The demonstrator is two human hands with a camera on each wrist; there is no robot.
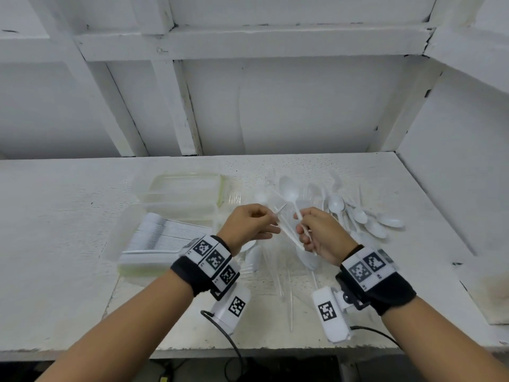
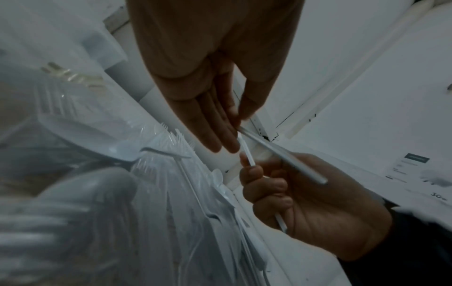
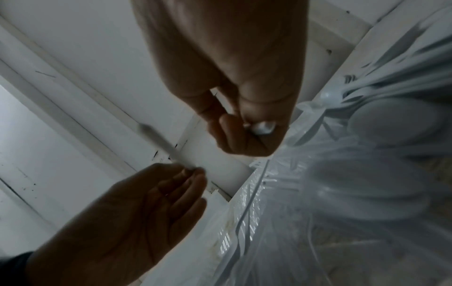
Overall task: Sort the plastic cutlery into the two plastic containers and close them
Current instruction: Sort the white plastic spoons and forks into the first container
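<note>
The white painted table (image 1: 68,244) carries two clear rectangular plastic containers at left: the near one (image 1: 129,255) holds a packed row of white cutlery, the far one (image 1: 187,188) looks empty. Right of them sprawls a loose heap of white plastic spoons (image 1: 358,213), with thin white handles (image 1: 290,304) scattered toward the table's near edge. Above the heap, the right hand (image 1: 322,235) clenches a small bunch of white cutlery handles (image 1: 289,230), one spoon bowl (image 1: 289,191) sticking up. The left hand (image 1: 248,224) pinches one handle out of that bunch with thumb and fingers (image 2: 220,135). Sorting seems midway: I judge a piece is being separated. Next it wants carrying left to the matching container. The tangled heap may snag; both lids seem off, though I cannot place them.
</note>
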